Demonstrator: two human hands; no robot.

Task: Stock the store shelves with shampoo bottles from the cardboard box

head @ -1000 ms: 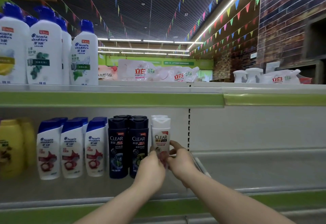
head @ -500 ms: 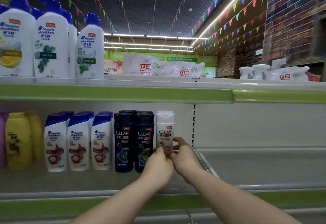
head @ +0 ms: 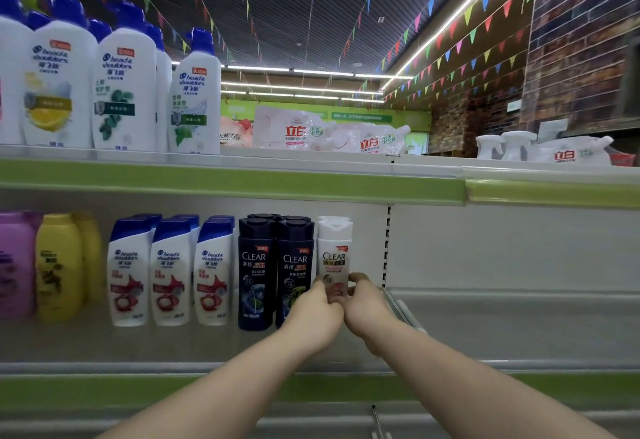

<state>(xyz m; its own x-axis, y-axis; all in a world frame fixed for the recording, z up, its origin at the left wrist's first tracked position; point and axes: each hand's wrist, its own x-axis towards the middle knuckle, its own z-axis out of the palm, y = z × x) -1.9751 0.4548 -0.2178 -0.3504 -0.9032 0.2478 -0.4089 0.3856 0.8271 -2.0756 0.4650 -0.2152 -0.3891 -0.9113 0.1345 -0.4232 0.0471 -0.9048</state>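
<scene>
Barely shifted, both hands, left hand [head: 317, 309] and right hand [head: 363, 303], fingers clamped round the white Clear bottle [head: 334, 258], squaring it beside the dark bottles [head: 277, 269].

Lower shelf [head: 519, 328], front row: 3 blue-cap bottles [head: 171, 272], 2 dark bottles [head: 254, 272], 1 white bottle [head: 334, 248], 2 yellow bottles [head: 59, 265]. Up top: 2 spray bottles [head: 516, 144].
</scene>
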